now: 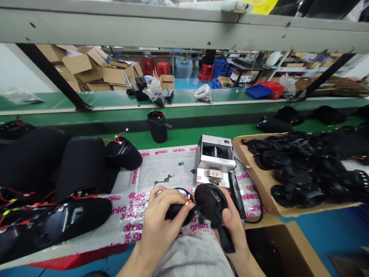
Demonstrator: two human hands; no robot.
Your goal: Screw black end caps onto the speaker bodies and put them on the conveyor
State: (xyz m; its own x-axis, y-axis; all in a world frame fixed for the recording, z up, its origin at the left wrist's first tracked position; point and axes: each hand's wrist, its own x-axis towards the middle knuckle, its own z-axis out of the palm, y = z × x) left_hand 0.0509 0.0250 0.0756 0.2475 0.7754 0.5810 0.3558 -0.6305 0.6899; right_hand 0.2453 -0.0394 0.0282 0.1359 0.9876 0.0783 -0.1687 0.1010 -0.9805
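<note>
Black cap: one round plastic cap [210, 204] with a short stem [226, 240]. Your right hand [232, 223] grips it from below and beside, fingers wrapped behind it, the stem pointing down toward you.

Wired housing: one black housing [175, 212], its long axis running roughly left to right. Your left hand [163, 219] curls around it, pinching it against the palm. A small white plug [187, 199] with red and yellow leads sits at the housing's right end.

Spacing: the plug points right toward the cap, just beside it. Your left hand is nearer the housing, and your right hand is nearer the cap.

Ahead: one metal bench machine [215, 159] stands on a printed plastic sheet [165, 169], just beyond your hands.

Upper middle: one upright black cup [157, 129].

Left: at least four padded black bodies [83, 169] with red wires.

Right: one cardboard tray [253, 184] holds a heap of black caps [291, 181], too many to count.
</note>
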